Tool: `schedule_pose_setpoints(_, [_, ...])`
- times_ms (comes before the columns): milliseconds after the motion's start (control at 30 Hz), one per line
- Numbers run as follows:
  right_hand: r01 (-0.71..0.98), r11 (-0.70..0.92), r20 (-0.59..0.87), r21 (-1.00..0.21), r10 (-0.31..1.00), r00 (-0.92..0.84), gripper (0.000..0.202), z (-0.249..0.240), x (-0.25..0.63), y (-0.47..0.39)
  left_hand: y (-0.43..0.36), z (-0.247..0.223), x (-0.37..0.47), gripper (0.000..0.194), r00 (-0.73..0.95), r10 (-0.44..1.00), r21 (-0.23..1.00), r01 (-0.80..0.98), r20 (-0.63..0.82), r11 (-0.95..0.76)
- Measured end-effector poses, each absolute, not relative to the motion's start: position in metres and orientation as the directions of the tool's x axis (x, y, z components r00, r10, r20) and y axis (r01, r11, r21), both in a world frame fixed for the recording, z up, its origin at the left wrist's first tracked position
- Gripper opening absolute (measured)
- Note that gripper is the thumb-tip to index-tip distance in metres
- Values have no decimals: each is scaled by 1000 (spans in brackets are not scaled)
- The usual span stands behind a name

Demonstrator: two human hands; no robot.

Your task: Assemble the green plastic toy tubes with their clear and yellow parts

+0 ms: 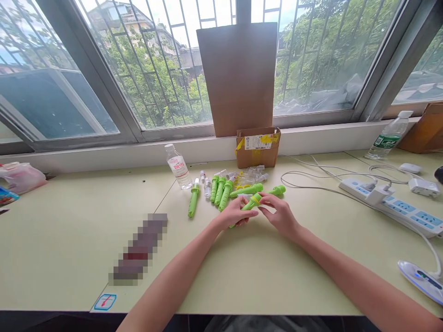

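Observation:
My left hand (235, 212) is wrapped round a green tube-shaped piece (249, 204), which tilts up to the right and has a yellow ring near its top. The fingertips of my right hand (277, 211) pinch at that upper end; whether they hold a separate small part is too small to tell. Several more green pieces lie just beyond, one of them (194, 201) apart on the left with a clear tip. Another green piece (277, 190) lies behind my right hand. Small clear parts (251, 176) are heaped at the back.
Behind the parts stands a cardboard box (257, 159), with a water bottle (179, 168) to its left. On the right are a power strip (398, 207), cables and another bottle (387, 137). A blurred dark object (140, 249) lies left.

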State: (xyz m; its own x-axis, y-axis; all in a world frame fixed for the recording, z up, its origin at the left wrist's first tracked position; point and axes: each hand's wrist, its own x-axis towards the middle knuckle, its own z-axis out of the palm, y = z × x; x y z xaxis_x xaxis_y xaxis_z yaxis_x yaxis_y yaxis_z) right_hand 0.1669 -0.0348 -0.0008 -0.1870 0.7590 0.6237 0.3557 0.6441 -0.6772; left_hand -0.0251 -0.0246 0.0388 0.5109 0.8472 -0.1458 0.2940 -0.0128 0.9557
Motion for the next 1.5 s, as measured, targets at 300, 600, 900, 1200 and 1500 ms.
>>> schedule_pose_setpoints(300, [356,642,617,-679,762,-198,10,-1,168,-35,-22,36,-24,46,542,822,969,241,-174,47])
schedule_pose_setpoints(600, [340,626,599,-702,777,-192,11,0,169,-34,-18,35,-26,56,589,782,967,245,-204,68])
schedule_pose_setpoints(900, [337,622,596,-707,780,-191,11,-1,169,-34,-18,37,-28,56,578,786,956,287,-218,54])
schedule_pose_setpoints(1200, [400,661,646,-635,738,-193,12,5,166,-40,-13,38,-33,56,577,756,947,258,-308,189])
schedule_pose_setpoints(1500, [53,470,467,-881,882,-62,20,3,164,-37,-10,31,-30,52,587,774,970,108,-240,219])
